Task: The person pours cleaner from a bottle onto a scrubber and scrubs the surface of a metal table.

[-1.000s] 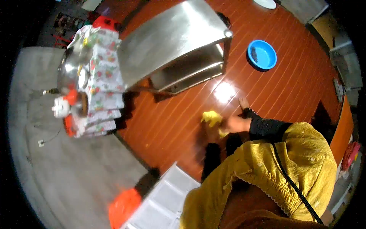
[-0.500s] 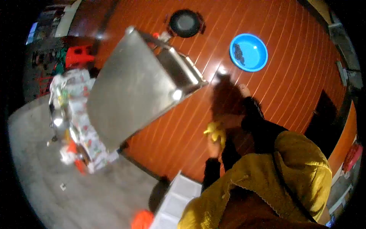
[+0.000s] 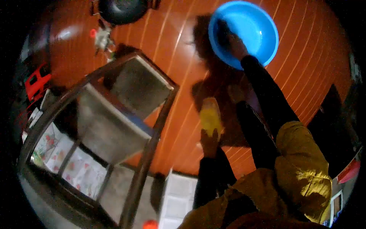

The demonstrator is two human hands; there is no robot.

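Observation:
My right hand (image 3: 237,46) reaches into a round blue basin (image 3: 269,38), at its left side. Its fingers meet a dark crumpled clump (image 3: 224,32) there; blur and shadow hide whether they are closed on it. My left hand (image 3: 209,142) is lower, in front of my body, closed on a soft-looking yellow cloth-like thing (image 3: 210,119). Blur hides its exact kind. It is apart from the basin, above the brown floor.
A metal-framed stand with shelves (image 3: 141,89) fills the left side. A black wok (image 3: 122,8) lies at the top. White drawers (image 3: 178,196) and an orange-red object (image 3: 150,224) are at the bottom. A red plastic stool (image 3: 37,82) is at the far left.
My right arm has stretched forward from near my foot into the basin. The view has shifted, and the stand now shows its open frame instead of its metal sheet. The left hand keeps the yellow thing.

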